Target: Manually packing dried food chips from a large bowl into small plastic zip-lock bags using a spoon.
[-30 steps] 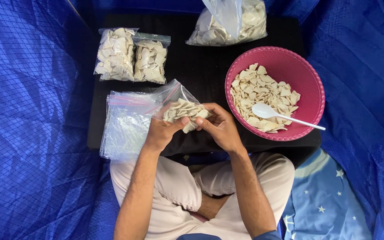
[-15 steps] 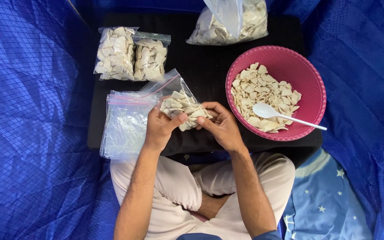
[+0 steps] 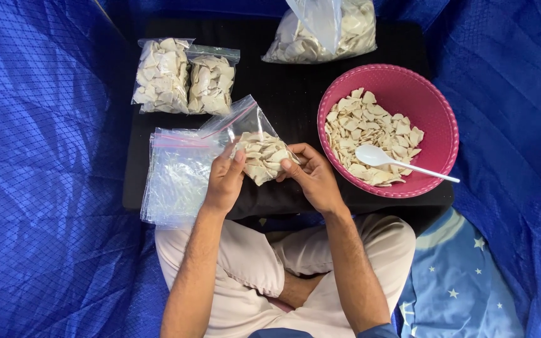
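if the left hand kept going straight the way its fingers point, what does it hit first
The left hand points up and slightly right, already touching the small filled bag it holds. Beyond that lies bare black table, then probably the big bag of chips; heights are unclear.

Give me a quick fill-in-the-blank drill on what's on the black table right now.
1. Both hands, left hand and right hand, hold one small clear zip bag of pale chips over the ____ table.
2. The white plastic spoon lies in the ____ round bowl.
3. ____ filled small bags lie side by side at the table's far left.
4. The stack of empty clear zip bags lies beside the ____ hand.

Missing words: black; pink; two; left
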